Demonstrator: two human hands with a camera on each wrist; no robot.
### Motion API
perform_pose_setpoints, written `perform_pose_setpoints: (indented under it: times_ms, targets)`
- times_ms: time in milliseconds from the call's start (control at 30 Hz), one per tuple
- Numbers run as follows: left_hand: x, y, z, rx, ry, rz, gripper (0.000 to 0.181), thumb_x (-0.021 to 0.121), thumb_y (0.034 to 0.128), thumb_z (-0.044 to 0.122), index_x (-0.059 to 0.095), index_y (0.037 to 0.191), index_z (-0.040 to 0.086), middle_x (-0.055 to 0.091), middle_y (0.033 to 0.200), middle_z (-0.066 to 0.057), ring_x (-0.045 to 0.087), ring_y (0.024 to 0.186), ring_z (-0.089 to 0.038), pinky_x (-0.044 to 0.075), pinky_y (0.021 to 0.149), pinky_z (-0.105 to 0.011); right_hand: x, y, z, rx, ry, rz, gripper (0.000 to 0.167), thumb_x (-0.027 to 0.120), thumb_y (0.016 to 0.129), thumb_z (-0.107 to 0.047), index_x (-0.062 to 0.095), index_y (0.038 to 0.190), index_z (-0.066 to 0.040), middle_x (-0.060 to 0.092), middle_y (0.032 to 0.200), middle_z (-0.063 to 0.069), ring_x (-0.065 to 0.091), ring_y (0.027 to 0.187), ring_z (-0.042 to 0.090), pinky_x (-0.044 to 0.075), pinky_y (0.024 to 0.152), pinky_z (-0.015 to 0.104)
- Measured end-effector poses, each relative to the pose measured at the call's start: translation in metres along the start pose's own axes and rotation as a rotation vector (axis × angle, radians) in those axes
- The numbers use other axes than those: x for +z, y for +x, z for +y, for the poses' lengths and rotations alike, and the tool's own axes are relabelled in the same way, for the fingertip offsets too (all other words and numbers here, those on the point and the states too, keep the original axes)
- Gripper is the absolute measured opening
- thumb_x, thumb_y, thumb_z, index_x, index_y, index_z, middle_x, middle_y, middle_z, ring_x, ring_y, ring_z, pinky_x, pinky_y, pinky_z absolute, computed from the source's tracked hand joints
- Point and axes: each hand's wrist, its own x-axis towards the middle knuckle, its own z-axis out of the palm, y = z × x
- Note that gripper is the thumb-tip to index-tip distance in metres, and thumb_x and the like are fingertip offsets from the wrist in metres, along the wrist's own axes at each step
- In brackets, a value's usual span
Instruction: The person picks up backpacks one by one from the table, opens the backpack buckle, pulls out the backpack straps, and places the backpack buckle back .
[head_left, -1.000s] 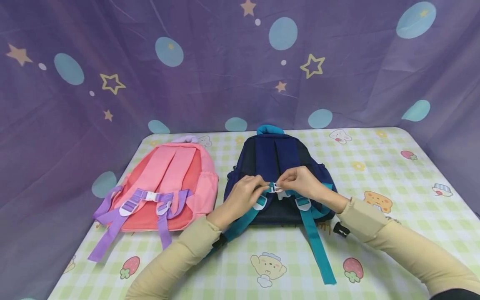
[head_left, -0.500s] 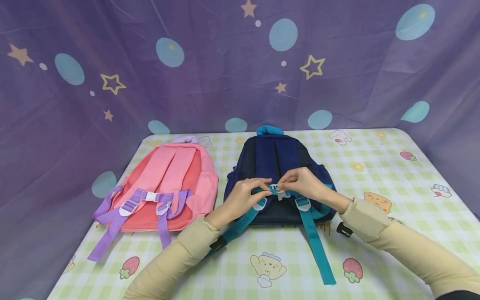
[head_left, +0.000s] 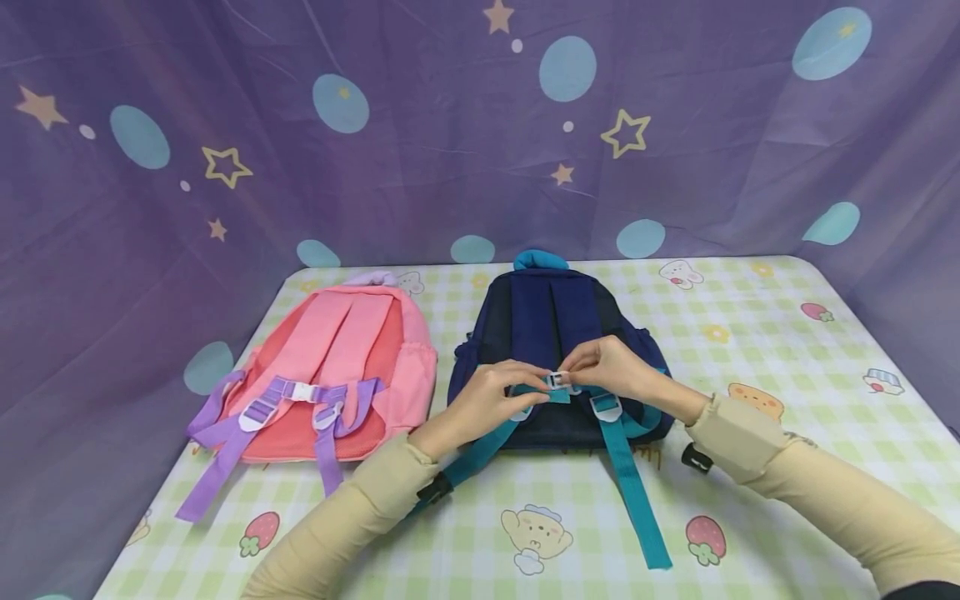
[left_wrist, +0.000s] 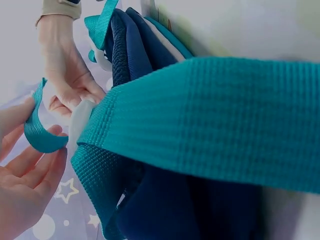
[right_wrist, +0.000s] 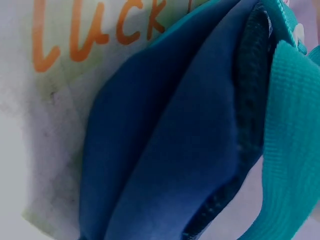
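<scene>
A navy backpack (head_left: 532,312) lies back side up on the table, with teal webbing straps. Over its lower middle, a white plastic buckle (head_left: 557,380) is held up, pinched by my right hand (head_left: 611,367). My left hand (head_left: 487,402) holds the short loose end of the teal strap (left_wrist: 42,137) at the buckle. In the left wrist view that strap end curls between thumb and fingers, beside the white buckle (left_wrist: 79,120). The right wrist view shows only the bag's navy side (right_wrist: 170,135) and a teal strap (right_wrist: 290,130); neither hand appears there.
A pink backpack (head_left: 352,333) with purple straps and a fastened white buckle lies to the left. One teal strap tail (head_left: 637,500) hangs toward the front. A black clip (head_left: 697,458) shows below my right forearm. A purple curtain (head_left: 450,150) stands behind the table.
My left fingers have spread, then closed in again near the buckle. The white buckle has shifted slightly right and turned, and the short teal strap end now shows below it.
</scene>
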Motion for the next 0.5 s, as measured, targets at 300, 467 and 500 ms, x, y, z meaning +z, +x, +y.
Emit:
perform_pose_setpoints:
  times_ms: [300, 467, 500]
  targets:
    - [-0.0008, 0.0007, -0.0003, 0.017, -0.019, -0.021, 0.015, 0.069, 0.0847, 0.009, 0.071, 0.098, 0.0, 0.068, 0.108, -0.012, 0.062, 0.1, -0.022, 0.053, 0.074, -0.028, -0.002, -0.001, 0.0056, -0.018, 0.007, -0.032, 0.015, 0.064, 0.089, -0.007, 0.068, 0.096, 0.005, 0.071, 0.091, 0.016, 0.068, 0.082, 0.028, 0.056, 0.07, 0.033]
    - [-0.0022, 0.0041, -0.0045, 0.003, 0.003, -0.018, 0.016, 0.066, 0.0861, 0.003, 0.069, 0.101, -0.001, 0.068, 0.105, -0.013, 0.064, 0.098, -0.024, 0.054, 0.079, -0.031, -0.0035, -0.001, 0.0072, -0.043, 0.001, -0.032, 0.013, 0.064, 0.088, -0.005, 0.069, 0.096, 0.005, 0.071, 0.09, 0.015, 0.069, 0.082, 0.028, 0.056, 0.069, 0.031]
    - [-0.0025, 0.0051, -0.0057, -0.004, 0.008, -0.021, 0.016, 0.065, 0.0866, 0.003, 0.069, 0.102, -0.002, 0.068, 0.105, -0.013, 0.064, 0.097, -0.025, 0.054, 0.078, -0.031, -0.0036, -0.001, 0.0071, -0.048, 0.003, -0.033, 0.013, 0.064, 0.088, -0.005, 0.069, 0.095, 0.005, 0.071, 0.09, 0.015, 0.069, 0.082, 0.028, 0.056, 0.069, 0.031]
